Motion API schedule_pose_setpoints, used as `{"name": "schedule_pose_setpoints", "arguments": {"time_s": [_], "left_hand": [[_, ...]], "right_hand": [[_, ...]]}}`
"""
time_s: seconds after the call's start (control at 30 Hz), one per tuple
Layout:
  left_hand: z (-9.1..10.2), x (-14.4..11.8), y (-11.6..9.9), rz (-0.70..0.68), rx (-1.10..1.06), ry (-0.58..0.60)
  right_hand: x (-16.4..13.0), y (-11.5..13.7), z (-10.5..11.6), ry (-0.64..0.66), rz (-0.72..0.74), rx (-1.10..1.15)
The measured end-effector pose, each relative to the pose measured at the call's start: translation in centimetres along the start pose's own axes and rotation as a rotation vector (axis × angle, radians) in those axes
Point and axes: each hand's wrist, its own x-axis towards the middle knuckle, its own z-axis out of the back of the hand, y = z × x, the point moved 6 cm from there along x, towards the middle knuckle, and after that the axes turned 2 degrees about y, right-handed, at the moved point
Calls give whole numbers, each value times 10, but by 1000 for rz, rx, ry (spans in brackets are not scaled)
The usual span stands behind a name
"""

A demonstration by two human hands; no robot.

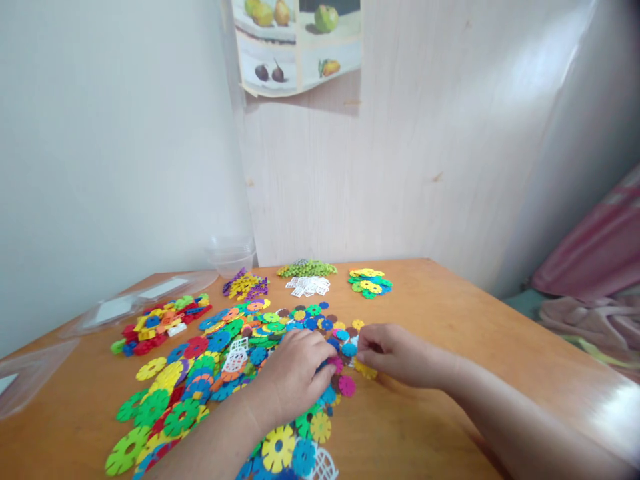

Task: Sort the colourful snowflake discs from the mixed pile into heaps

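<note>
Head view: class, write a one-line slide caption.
Left hand and right hand meet over colourful plastic discs on a wooden table.

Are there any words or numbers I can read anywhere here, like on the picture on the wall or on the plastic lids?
None can be read.
The fruit poster on the wall shows only pictures of fruit in the part in view.
The white labels on the clear plastic lids are too blurred to show any print.
The colourful plastic discs under the left hand and by the right hand bear no letters or numbers.
</note>
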Motion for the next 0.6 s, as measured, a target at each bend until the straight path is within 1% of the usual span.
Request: {"name": "schedule_pose_setpoints", "arguments": {"time_s": [0.07, 0.13, 0.2, 0.3, 0.43, 0.47, 0.53, 0.6], "left_hand": [[1, 0, 0, -2, -6, 0], [1, 0, 1, 0, -8, 2], [1, 0, 2, 1, -6, 9], [-1, 0, 2, 0, -8, 18], [-1, 0, 3, 8, -5, 23], [-1, 0, 3, 9, -4, 23], [-1, 0, 3, 8, -5, 24], [-1, 0, 2, 8, -8, 25]], "right_hand": [[-2, -16, 8, 28, -125, 85], [-7, -32, 16, 85, -259, 156], [-12, -44, 27, 105, -328, 132], [-17, -54, 45, 76, -344, -49], [-18, -55, 56, 41, -346, -253], [-17, -52, 57, 16, -338, -272], [-16, -42, 52, 0, -308, -239], [-14, -29, 41, 32, -255, -173]]}}
